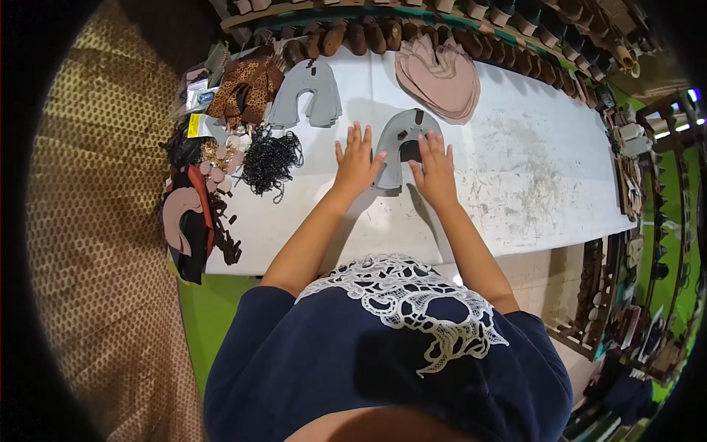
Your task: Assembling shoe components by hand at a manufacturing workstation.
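Observation:
A grey, arch-shaped shoe upper piece [390, 151] lies on the white-topped table in front of me, with its curved end away from me. Small dark brown patches [402, 135] show on its curve, and something dark fills part of its inner gap. My left hand [356, 163] is held flat beside its left leg, fingers spread, the thumb at its edge. Over its right leg lies my right hand [438, 173], fingers stretched out and covering part of it. Neither hand grips anything.
Grey arch pieces [325, 81] and leopard-print pieces [247, 85] are stacked at the far left. Black beaded strands [269, 158] lie nearer. Pink cut pieces [442, 81] are piled at the back, before a row of brown shoe lasts [357, 37]. Shelves stand on the right.

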`<action>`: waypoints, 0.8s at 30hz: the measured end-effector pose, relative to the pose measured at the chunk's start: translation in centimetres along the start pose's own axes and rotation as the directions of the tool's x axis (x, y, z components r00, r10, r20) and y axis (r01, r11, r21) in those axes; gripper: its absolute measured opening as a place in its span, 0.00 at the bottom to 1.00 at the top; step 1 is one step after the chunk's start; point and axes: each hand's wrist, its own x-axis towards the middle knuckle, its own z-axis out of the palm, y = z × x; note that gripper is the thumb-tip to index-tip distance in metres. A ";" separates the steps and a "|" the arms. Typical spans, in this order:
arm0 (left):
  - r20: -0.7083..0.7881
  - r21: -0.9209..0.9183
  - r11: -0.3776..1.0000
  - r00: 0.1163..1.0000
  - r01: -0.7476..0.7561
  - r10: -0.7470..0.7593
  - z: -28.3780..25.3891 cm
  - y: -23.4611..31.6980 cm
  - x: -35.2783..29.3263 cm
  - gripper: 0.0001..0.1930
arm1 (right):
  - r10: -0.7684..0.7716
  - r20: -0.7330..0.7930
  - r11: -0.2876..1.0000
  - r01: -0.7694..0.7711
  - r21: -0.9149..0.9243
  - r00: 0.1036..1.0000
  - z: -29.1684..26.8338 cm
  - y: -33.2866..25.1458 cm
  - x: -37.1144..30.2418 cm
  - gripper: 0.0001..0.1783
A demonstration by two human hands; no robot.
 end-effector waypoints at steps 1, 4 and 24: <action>0.007 0.028 0.999 0.999 0.035 -0.036 -0.5 -0.6 -0.4 0.35 | -0.052 0.032 0.999 0.052 0.005 0.998 -0.2 -1.0 0.1 0.31; -0.044 0.070 0.994 0.996 0.079 -0.076 -2.5 -2.3 -0.8 0.29 | -0.145 0.051 0.989 0.143 0.043 0.988 0.6 -3.5 0.9 0.27; -0.024 0.594 0.792 0.981 -0.139 0.191 -14.2 -19.7 5.1 0.06 | -0.225 0.317 0.939 0.292 -0.182 0.921 12.2 -9.3 13.6 0.10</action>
